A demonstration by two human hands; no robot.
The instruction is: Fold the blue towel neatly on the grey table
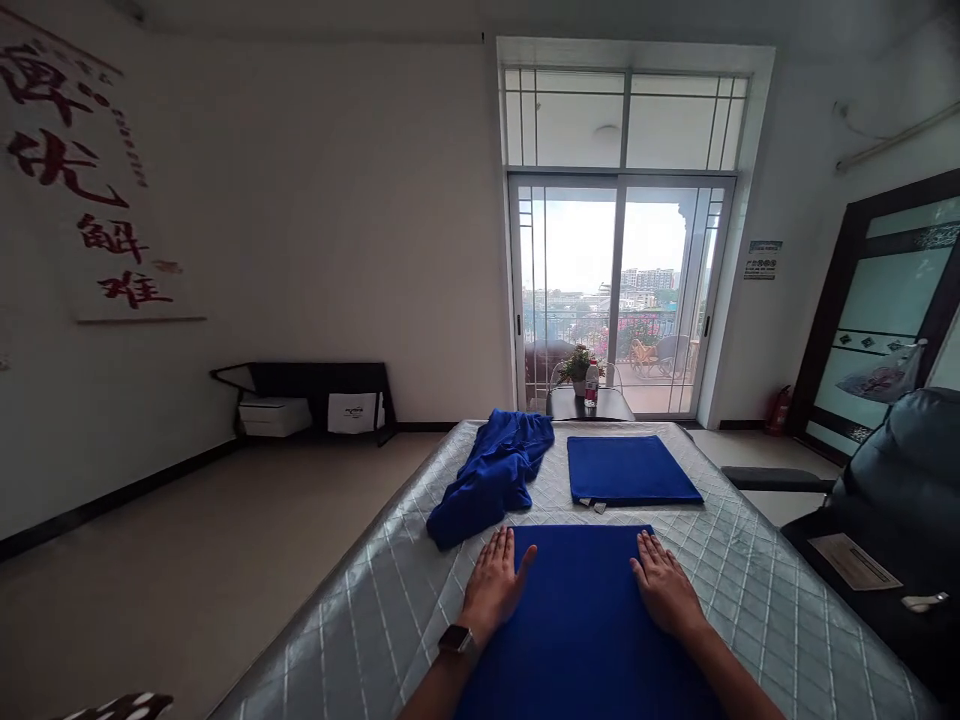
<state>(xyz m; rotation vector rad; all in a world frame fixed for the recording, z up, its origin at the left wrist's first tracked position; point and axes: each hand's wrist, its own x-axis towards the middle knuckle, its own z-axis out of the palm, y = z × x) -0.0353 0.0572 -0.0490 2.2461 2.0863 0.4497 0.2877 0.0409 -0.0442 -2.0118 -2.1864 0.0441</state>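
Note:
A smooth blue cloth (581, 620) lies flat on the quilted silver mattress (352, 620) in front of me. My left hand (496, 580), with a watch on the wrist, rests flat on its left edge near the far corner. On the opposite edge lies my right hand (664, 582), palm down with fingers stretched out. Neither hand grips anything. Beyond them, a neatly folded blue cloth (630, 470) with small white tags sits to the right, and a crumpled blue cloth (499, 470) lies to the left.
A small table (619, 405) with a potted plant (577, 368) and a bottle (592, 385) stands past the mattress's far end. At right is a black chair (911, 480) holding a paper. A black bench (319, 380) stands by the left wall.

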